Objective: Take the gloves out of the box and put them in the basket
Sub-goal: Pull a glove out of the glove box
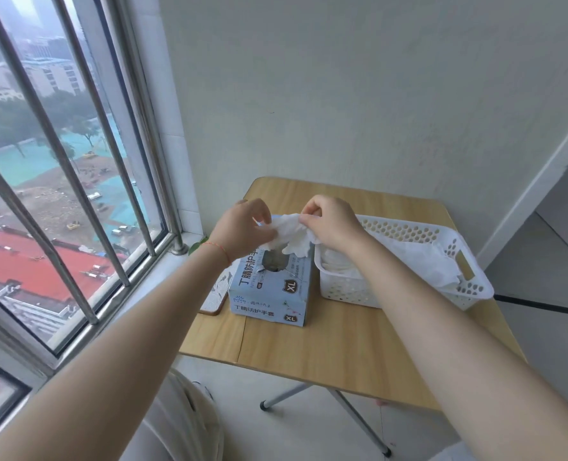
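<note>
while both hands work above the box:
left hand [242, 227]: pinches one end of a white glove [292, 232], apparently to steady it
box [272, 287]: on the worktop [342, 344], opening up
right hand [329, 224]: pinches the other end, nearest the basket [472, 291]

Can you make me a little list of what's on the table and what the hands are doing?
table: small wooden table by a window
box: blue glove box, marked XL, hole on top
glove: white glove above the box
left hand: left hand pinches the glove
right hand: right hand pinches the glove
basket: white basket right of the box, white gloves inside
</note>
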`<action>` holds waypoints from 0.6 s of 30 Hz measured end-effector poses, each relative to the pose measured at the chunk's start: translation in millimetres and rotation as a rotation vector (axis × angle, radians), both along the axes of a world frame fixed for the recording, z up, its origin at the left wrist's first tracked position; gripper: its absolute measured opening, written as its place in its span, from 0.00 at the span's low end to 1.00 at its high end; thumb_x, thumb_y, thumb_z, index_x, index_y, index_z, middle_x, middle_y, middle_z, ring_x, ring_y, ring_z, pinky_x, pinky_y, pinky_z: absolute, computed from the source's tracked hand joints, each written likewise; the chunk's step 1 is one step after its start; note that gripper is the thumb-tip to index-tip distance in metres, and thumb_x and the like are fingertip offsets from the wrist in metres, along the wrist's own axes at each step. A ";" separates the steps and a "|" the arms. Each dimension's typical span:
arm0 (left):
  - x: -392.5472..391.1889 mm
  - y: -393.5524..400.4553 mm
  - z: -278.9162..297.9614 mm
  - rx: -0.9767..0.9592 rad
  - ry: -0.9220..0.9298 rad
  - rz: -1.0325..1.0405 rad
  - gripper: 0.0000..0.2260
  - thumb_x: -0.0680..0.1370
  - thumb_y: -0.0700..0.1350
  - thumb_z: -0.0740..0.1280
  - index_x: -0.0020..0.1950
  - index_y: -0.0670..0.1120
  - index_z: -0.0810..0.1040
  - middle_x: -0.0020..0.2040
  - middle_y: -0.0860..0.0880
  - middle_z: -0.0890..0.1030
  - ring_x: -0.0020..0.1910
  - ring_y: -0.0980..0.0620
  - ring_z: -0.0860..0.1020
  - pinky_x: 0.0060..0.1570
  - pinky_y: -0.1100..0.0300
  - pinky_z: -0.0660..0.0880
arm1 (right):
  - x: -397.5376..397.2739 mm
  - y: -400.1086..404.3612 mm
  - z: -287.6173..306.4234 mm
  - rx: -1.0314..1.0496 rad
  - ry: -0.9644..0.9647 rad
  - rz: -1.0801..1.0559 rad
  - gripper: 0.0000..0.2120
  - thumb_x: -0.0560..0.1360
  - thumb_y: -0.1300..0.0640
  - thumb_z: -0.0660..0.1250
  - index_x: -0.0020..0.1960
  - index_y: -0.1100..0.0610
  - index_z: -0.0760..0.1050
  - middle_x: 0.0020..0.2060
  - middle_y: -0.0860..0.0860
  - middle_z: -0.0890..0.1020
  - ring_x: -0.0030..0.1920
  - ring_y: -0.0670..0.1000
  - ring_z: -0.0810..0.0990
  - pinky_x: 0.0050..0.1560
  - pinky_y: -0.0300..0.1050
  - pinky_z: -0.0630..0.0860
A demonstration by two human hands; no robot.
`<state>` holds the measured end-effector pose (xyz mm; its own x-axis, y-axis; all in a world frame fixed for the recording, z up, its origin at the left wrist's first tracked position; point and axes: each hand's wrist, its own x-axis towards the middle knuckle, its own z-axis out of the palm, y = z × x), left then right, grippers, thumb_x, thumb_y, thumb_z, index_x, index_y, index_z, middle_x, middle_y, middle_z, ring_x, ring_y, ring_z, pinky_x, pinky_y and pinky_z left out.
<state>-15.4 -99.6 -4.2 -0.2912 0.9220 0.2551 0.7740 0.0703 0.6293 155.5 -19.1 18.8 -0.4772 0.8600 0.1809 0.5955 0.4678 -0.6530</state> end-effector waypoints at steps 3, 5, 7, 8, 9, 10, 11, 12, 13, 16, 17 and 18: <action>-2.2 -3.2 9.8 0.036 0.004 -0.008 0.05 0.74 0.46 0.74 0.40 0.52 0.79 0.48 0.49 0.78 0.47 0.51 0.79 0.51 0.56 0.76 | 2.4 0.9 3.4 0.035 0.021 -0.009 0.09 0.79 0.54 0.64 0.46 0.59 0.78 0.39 0.48 0.78 0.40 0.49 0.76 0.37 0.41 0.69; -3.0 -4.2 16.3 0.050 0.011 -0.005 0.03 0.76 0.45 0.71 0.42 0.50 0.82 0.46 0.51 0.79 0.46 0.52 0.80 0.52 0.55 0.77 | 3.8 1.3 4.0 0.027 -0.031 0.005 0.13 0.80 0.53 0.62 0.47 0.62 0.78 0.40 0.51 0.80 0.38 0.49 0.75 0.35 0.39 0.69; -1.4 -5.4 22.9 0.049 0.004 0.000 0.05 0.76 0.44 0.69 0.43 0.48 0.84 0.42 0.53 0.81 0.45 0.52 0.81 0.49 0.57 0.77 | 5.7 1.1 3.4 -0.018 -0.106 0.037 0.16 0.80 0.54 0.62 0.47 0.67 0.78 0.42 0.57 0.82 0.37 0.50 0.74 0.37 0.42 0.69; 0.0 -5.8 26.8 0.047 -0.010 0.007 0.06 0.76 0.43 0.68 0.42 0.48 0.84 0.41 0.53 0.81 0.45 0.52 0.81 0.47 0.59 0.77 | 6.6 1.1 3.8 -0.026 -0.130 0.053 0.16 0.80 0.54 0.62 0.48 0.67 0.78 0.43 0.59 0.82 0.38 0.50 0.75 0.39 0.43 0.71; 1.0 -5.5 29.6 0.045 -0.032 0.015 0.06 0.76 0.43 0.68 0.42 0.48 0.84 0.40 0.54 0.82 0.44 0.53 0.80 0.45 0.61 0.76 | 6.6 0.5 4.8 -0.014 -0.137 0.061 0.14 0.79 0.54 0.62 0.48 0.66 0.79 0.45 0.58 0.82 0.40 0.50 0.77 0.42 0.44 0.72; 2.6 -4.7 33.2 0.044 -0.059 0.027 0.06 0.75 0.43 0.67 0.41 0.48 0.83 0.39 0.54 0.82 0.43 0.53 0.79 0.42 0.62 0.75 | 6.8 -0.8 7.1 0.009 -0.102 0.064 0.12 0.79 0.54 0.62 0.49 0.61 0.80 0.48 0.54 0.81 0.45 0.50 0.78 0.46 0.45 0.74; 4.6 -3.8 36.8 0.044 -0.092 0.042 0.06 0.75 0.44 0.67 0.41 0.47 0.83 0.38 0.54 0.81 0.41 0.54 0.78 0.40 0.63 0.73 | 6.9 -3.6 10.8 0.024 -0.021 0.069 0.09 0.77 0.53 0.63 0.51 0.57 0.80 0.50 0.51 0.79 0.49 0.48 0.77 0.50 0.43 0.74; 7.3 -2.6 41.0 0.051 -0.128 0.050 0.06 0.75 0.44 0.68 0.41 0.46 0.82 0.37 0.54 0.80 0.38 0.55 0.77 0.38 0.63 0.72 | 6.6 -6.6 15.3 0.021 0.081 0.090 0.08 0.76 0.53 0.65 0.53 0.53 0.79 0.52 0.48 0.77 0.51 0.46 0.76 0.52 0.41 0.73; 9.2 -1.0 44.0 0.064 -0.173 0.047 0.06 0.75 0.44 0.68 0.41 0.44 0.82 0.34 0.54 0.79 0.34 0.57 0.75 0.35 0.64 0.71 | 6.4 -9.5 19.9 0.009 0.160 0.132 0.09 0.75 0.52 0.68 0.55 0.50 0.78 0.53 0.47 0.77 0.52 0.45 0.75 0.52 0.39 0.72; 16.2 1.6 52.4 0.072 -0.305 0.020 0.09 0.76 0.45 0.70 0.40 0.40 0.80 0.30 0.52 0.73 0.25 0.61 0.68 0.27 0.71 0.66 | 5.1 -17.3 28.8 -0.017 0.188 0.226 0.15 0.71 0.51 0.73 0.56 0.50 0.77 0.50 0.45 0.78 0.49 0.44 0.75 0.47 0.36 0.72; 17.8 2.5 53.3 0.069 -0.361 0.003 0.10 0.76 0.46 0.70 0.41 0.40 0.80 0.31 0.51 0.73 0.26 0.61 0.68 0.27 0.71 0.65 | 3.9 -19.0 30.1 -0.028 0.189 0.226 0.14 0.71 0.51 0.74 0.54 0.51 0.78 0.47 0.46 0.79 0.46 0.44 0.76 0.45 0.37 0.72; 19.5 2.5 54.1 0.065 -0.435 -0.009 0.10 0.77 0.47 0.70 0.41 0.41 0.80 0.32 0.51 0.73 0.28 0.59 0.70 0.29 0.70 0.67 | 2.2 -19.9 30.5 -0.039 0.204 0.216 0.11 0.71 0.51 0.73 0.52 0.53 0.78 0.43 0.46 0.80 0.42 0.44 0.76 0.43 0.38 0.73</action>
